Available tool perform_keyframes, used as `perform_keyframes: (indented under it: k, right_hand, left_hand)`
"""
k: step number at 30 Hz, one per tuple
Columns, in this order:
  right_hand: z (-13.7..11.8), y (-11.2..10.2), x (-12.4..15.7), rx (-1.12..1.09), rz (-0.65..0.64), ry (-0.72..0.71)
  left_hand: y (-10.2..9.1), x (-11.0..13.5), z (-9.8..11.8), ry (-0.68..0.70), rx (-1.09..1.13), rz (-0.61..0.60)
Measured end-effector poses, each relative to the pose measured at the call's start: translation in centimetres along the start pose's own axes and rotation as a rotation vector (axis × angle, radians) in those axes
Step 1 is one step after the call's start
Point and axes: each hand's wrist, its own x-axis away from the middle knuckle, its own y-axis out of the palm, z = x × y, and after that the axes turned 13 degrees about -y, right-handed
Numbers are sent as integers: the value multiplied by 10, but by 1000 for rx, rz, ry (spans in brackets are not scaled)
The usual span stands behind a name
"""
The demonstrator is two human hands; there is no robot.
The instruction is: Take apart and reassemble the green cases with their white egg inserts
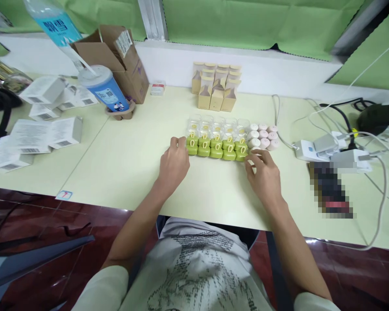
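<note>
Two rows of green caps with cream loops [216, 147] stand in front of several clear plastic cups [218, 123] in a compact block. At the block's left end is my left hand [175, 162], its bent fingers against the nearest green cap, holding nothing that I can see. My right hand [265, 175] is at the opposite end, with curved fingers and thumb apart and fingertips by the last green cap. Just beyond its fingers, several pale pink and white round pieces [263, 134] sit in a tight group to the right of the block.
Several open small beige boxes [218, 90] stand near the wall. A blue cup [108, 90], a cardboard box [129, 69] and white boxes [48, 134] occupy the left. Chargers with cables [324, 147] and a pixelated dark object [330, 190] lie right. The table's front edge is near my body.
</note>
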Motion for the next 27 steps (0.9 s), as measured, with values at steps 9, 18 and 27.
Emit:
perform_keyframes:
  k: [9, 18, 27]
  right_hand:
    - [-13, -16, -36, -276, -323, -438]
    - [25, 9, -31, -198, -283, -390]
    - [50, 13, -31, 77, -32, -424]
  left_hand:
    - [13, 3, 18, 1068, 170, 68]
    - [52, -26, 2, 963, 39, -102]
    - [38, -31, -17, 771, 177, 75]
